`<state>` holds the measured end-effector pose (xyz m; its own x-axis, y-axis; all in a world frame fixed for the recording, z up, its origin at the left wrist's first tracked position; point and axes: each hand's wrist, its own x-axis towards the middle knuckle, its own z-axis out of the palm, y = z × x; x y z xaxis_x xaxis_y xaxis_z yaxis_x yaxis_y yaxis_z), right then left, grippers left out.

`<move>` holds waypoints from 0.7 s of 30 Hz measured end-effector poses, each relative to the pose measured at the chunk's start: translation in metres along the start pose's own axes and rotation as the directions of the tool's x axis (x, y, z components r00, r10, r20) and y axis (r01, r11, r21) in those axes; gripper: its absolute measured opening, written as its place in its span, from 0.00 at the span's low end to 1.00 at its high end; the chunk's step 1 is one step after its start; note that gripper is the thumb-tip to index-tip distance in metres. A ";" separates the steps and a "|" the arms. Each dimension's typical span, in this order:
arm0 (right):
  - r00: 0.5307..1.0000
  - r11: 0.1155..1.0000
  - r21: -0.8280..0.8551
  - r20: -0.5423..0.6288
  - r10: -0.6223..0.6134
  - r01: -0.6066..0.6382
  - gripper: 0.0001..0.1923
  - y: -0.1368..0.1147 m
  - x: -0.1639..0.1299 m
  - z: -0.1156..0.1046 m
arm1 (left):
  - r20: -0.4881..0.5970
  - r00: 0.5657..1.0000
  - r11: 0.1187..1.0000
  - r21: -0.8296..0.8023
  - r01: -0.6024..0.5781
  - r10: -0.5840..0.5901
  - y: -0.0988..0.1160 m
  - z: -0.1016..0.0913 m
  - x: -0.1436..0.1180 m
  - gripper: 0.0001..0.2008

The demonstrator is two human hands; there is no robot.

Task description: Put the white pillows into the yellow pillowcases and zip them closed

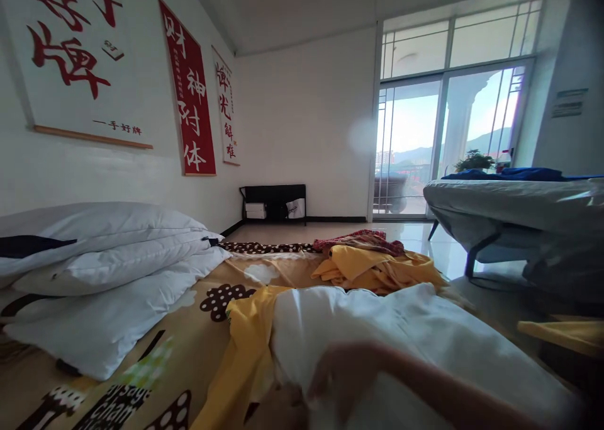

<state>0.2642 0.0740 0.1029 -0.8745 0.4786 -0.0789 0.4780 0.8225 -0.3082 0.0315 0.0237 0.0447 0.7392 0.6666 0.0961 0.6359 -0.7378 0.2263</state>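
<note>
Right hand (346, 376), blurred, reaches in low from the right, forearm extended, fingers curled.

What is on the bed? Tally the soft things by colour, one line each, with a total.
White pillows: 4, three stacked at left and one under the right hand at
Yellow cloths: 2, at and
Red cloth: 1
Total: 7

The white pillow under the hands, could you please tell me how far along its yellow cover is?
Done: three white pillows lie stacked at the left. In hand: the right hand rests on the white pillow, whose yellow cover sits only at one end. The left hand is too blurred to read. Left: more yellow fabric lies heaped on the bed.
</note>
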 end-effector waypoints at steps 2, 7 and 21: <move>0.974 0.980 0.053 -0.110 0.196 -0.191 0.28 0.028 -0.003 -0.035 | 0.019 1.000 1.000 0.001 0.022 -0.022 0.005 0.009 -0.004 0.16; 0.847 0.868 -0.054 -0.256 0.466 -0.494 0.45 0.071 0.021 -0.044 | 0.000 0.991 0.990 0.027 0.136 -0.136 0.003 0.015 -0.005 0.16; 0.928 0.908 -0.235 -0.225 0.298 -0.348 0.23 0.011 0.034 -0.007 | -0.360 0.676 0.702 0.076 0.708 -0.643 -0.070 -0.049 0.095 0.24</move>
<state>0.2406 0.1015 0.1034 -0.6504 0.7581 0.0488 0.7577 0.6519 -0.0295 0.0463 0.1439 0.0856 0.0116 0.9632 0.2686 0.9867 -0.0546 0.1533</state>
